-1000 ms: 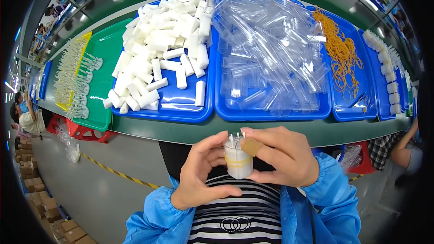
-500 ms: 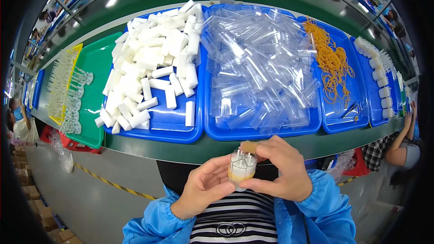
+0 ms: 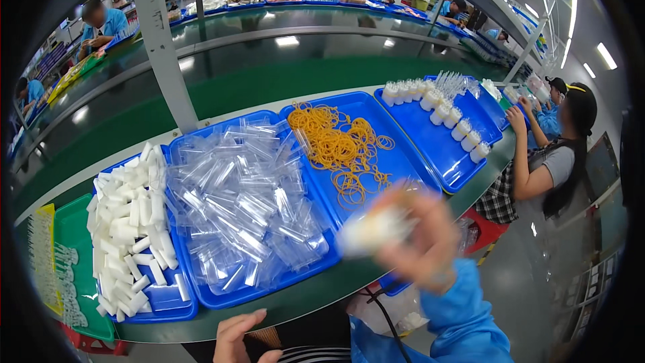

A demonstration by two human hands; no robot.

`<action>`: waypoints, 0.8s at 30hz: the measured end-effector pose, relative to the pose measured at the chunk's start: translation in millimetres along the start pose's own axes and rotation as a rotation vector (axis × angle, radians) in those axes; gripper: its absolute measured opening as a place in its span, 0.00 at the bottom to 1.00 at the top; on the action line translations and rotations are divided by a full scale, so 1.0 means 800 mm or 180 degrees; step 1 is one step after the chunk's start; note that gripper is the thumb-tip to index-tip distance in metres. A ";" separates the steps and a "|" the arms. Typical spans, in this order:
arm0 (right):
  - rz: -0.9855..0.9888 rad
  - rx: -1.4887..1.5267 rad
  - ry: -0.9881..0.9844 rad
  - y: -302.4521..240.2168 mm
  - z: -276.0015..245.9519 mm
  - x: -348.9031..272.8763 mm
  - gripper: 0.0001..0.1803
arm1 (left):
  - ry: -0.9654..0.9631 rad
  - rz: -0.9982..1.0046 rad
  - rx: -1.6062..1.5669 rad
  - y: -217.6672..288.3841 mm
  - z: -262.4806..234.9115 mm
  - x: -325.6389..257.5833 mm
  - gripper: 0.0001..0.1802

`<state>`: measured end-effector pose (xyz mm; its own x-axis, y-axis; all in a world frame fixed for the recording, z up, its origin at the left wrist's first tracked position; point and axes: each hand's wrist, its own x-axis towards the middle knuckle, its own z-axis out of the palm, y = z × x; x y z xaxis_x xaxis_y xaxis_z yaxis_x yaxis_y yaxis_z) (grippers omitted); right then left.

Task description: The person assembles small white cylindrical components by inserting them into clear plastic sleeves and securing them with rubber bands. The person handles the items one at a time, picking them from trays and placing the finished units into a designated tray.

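Observation:
My right hand [image 3: 420,242] is blurred with motion, stretched out over the table edge beside the blue tray of orange rubber bands [image 3: 339,144]. It grips a small bundled roll of white and clear pieces [image 3: 373,228]. My left hand [image 3: 238,337] hangs low near my body, fingers apart, holding nothing. In front of it lies a blue tray of clear plastic tubes [image 3: 245,205].
A blue tray of white foam blocks [image 3: 131,228] and a green tray [image 3: 67,255] sit at the left. Finished bundles [image 3: 457,117] stand in a blue tray at far right, where a seated person [image 3: 544,161] works. A conveyor belt [image 3: 269,60] runs behind.
My right hand left my chest and swung out to the right with the bundle. My left hand let go of it and stayed low. The view turned rightward.

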<state>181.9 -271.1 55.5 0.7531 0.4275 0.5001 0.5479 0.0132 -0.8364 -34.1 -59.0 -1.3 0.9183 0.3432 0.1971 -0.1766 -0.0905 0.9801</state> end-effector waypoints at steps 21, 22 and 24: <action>0.0274 -0.2538 0.0906 0.289 -0.217 0.212 0.23 | 0.0296 -0.0422 0.0272 0.006 0.007 0.008 0.13; 0.0261 -0.2521 0.0762 0.301 -0.206 0.218 0.23 | 0.0349 -0.0397 0.0346 0.005 0.004 0.005 0.13; 0.0208 -0.2452 0.0668 0.310 -0.207 0.223 0.24 | 0.0271 -0.0293 0.0335 -0.002 -0.008 0.000 0.14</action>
<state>512.5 -340.8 -25.5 0.8031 0.2259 0.5513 0.5401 -0.6667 -0.5136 -36.3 -52.7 -3.1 0.8948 0.4320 0.1123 -0.0510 -0.1511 0.9872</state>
